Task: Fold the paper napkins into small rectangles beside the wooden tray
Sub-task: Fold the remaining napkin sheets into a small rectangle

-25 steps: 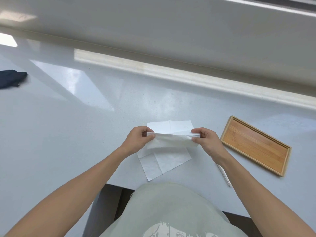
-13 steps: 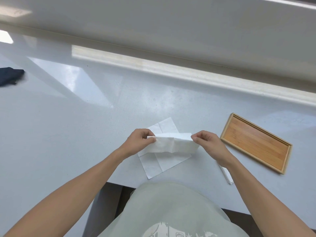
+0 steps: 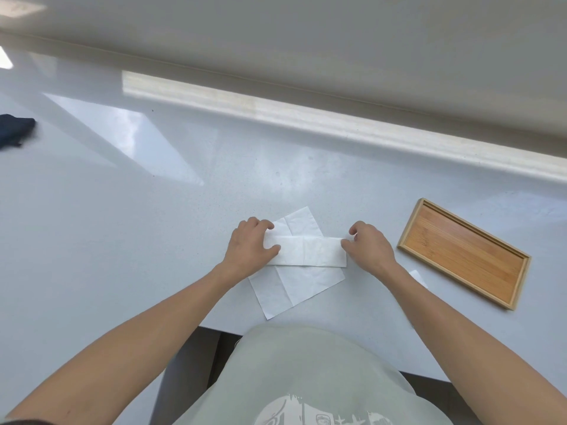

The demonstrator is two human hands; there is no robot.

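Note:
A white paper napkin (image 3: pixel 306 251), folded into a long strip, lies flat on the grey counter. It sits across a second, unfolded napkin (image 3: pixel 294 286) spread beneath it. My left hand (image 3: pixel 250 245) holds the strip's left end, fingers curled over it and thumb on top. My right hand (image 3: pixel 369 245) pinches the right end between thumb and fingertips. The empty wooden tray (image 3: pixel 463 253) lies to the right of my right hand, a little apart from the napkins.
A small white piece of paper (image 3: pixel 418 277) peeks out beside my right forearm, near the tray's front corner. A dark cloth (image 3: pixel 15 131) lies at the far left. The counter's front edge (image 3: pixel 214 328) runs just below the napkins, and a raised ledge (image 3: pixel 306 118) lines the back.
Both hands have lowered the folded napkin from the air onto the unfolded one, and the strip now lies flat. The hands have moved slightly further apart along it.

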